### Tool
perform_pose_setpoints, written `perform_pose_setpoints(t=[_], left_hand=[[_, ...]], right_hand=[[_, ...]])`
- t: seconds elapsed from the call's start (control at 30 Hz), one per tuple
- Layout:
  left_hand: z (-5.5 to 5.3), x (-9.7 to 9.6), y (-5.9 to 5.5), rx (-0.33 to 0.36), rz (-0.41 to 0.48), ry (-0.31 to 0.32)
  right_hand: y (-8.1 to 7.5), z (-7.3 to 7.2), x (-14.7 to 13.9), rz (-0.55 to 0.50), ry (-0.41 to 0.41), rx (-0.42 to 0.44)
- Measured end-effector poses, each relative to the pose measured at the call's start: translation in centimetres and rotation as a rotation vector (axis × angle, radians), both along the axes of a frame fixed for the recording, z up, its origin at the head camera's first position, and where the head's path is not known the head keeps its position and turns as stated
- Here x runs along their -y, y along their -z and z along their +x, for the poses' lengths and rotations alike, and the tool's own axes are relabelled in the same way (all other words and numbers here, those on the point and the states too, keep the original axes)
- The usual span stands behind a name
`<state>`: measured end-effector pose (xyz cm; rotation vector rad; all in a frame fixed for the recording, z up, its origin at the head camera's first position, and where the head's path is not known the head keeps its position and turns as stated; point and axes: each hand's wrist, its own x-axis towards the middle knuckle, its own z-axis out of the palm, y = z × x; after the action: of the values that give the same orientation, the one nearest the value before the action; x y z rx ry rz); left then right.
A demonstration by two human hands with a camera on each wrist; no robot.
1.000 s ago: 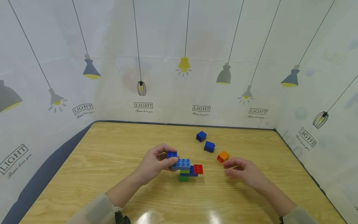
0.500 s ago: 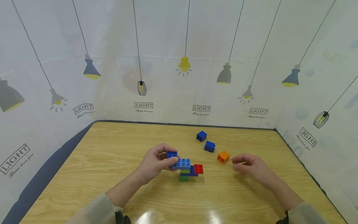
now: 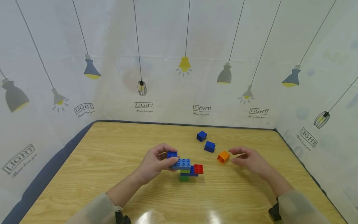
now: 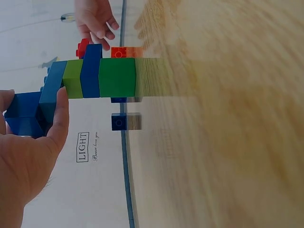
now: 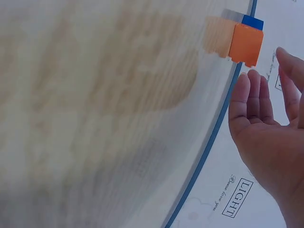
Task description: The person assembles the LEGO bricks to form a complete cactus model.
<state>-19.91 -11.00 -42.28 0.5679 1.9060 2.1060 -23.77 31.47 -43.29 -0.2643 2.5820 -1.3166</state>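
Observation:
My left hand (image 3: 152, 163) grips a stack of toy building bricks, its thumb and fingers around the dark blue brick (image 3: 172, 154) and the light blue brick (image 3: 183, 163) at the top. Beneath them, in the left wrist view, come a lime brick (image 4: 73, 79), a dark blue brick (image 4: 91, 71) and a green brick (image 4: 117, 78) at the table. A red brick (image 3: 198, 169) sits on the right-hand end. My right hand (image 3: 251, 160) holds nothing, fingers and thumb apart, just right of a loose orange brick (image 3: 223, 157); the right wrist view puts that brick (image 5: 246, 44) beyond the fingertips.
Two loose dark blue bricks lie on the wooden table (image 3: 112, 149) behind the orange one, a nearer brick (image 3: 209, 146) and a farther brick (image 3: 201, 136). A white lamp-patterned curtain (image 3: 167, 118) borders the table at the back and sides.
My right hand drew back to the right from beside the orange brick, then came slightly up and left towards it again. My left hand and the stack have stayed in place.

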Motion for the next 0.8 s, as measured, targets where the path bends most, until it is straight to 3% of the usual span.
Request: perform_pose_setpoints(t=[0.3, 0.8], left_hand=[[0.0, 0.0, 0.0, 0.014, 0.005, -0.003], [0.0, 0.0, -0.1, 0.009, -0.005, 0.000]], right_hand=[[0.7, -2.5, -0.4, 0.039, -0.107, 0.026], [1.8, -3.8, 0.3, 0.114, -0.103, 0.083]])
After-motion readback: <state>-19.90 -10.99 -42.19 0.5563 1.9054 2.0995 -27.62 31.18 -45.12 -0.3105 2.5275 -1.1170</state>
